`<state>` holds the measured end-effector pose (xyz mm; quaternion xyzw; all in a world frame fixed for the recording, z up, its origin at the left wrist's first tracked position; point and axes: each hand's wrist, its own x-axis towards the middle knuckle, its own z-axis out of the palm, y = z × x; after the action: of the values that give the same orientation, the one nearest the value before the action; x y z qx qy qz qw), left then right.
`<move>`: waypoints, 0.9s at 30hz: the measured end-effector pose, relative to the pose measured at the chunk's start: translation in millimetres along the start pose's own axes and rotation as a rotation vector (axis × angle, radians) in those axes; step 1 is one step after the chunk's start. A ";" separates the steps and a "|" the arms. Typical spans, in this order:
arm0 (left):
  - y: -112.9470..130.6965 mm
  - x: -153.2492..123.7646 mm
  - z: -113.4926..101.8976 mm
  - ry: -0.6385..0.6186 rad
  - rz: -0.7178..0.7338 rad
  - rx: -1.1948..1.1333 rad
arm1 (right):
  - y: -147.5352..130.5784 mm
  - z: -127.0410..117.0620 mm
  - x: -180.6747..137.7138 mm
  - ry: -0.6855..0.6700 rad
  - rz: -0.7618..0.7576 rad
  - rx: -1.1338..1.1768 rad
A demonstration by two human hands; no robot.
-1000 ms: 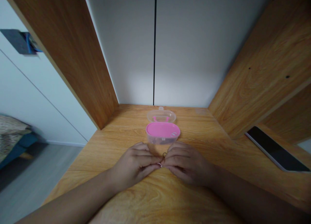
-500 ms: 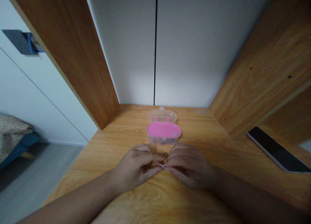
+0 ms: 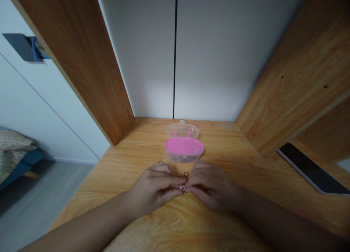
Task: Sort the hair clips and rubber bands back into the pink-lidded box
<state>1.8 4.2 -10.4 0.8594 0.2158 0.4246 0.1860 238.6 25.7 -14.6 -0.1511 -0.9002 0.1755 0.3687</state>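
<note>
A small pale pink band (image 3: 182, 187), coiled into little loops, is pinched between my fingertips low in the middle. My left hand (image 3: 155, 184) comes in from the left, thumb and index finger closed on the band. From the other side, my right hand (image 3: 209, 184) meets it with closed fingertips on the band's right edge; part of its grip is hidden. Just beyond the fingertips there is a thin dark ring (image 3: 186, 174). Behind the hands stands a clear oval case with a pink inner tray (image 3: 182, 146), its transparent lid (image 3: 182, 130) tipped back. A pale loop-shaped mark shows on the tray.
A dark-screened phone or tablet (image 3: 311, 168) lies on the right of the wooden tabletop (image 3: 123, 175). White panels (image 3: 153, 62) close off the back, with wooden boards on both sides. A faint clear piece (image 3: 227, 125) lies at the back right.
The pink band has turned between the fingertips, so its loops now face the camera more and look rounder. Both hands have barely shifted; the case stays put.
</note>
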 end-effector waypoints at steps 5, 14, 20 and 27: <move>-0.3 -0.3 0.2 -0.012 0.004 -0.007 | 0.2 -1.1 1.2 -0.024 0.021 0.008; -0.6 -1.6 0.7 0.007 -0.007 -0.003 | 3.7 0.2 1.6 -0.007 -0.121 -0.105; -0.3 -1.7 0.7 0.009 -0.010 0.009 | -0.1 -0.4 4.1 0.008 -0.136 -0.118; -0.4 -0.6 -0.9 -0.002 -0.022 -0.029 | 1.5 -1.7 6.7 0.080 -0.131 -0.132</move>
<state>0.7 4.3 -10.5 0.8545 0.2187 0.4249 0.2034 235.5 30.1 -10.1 -0.1226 -0.9023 0.0852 0.4045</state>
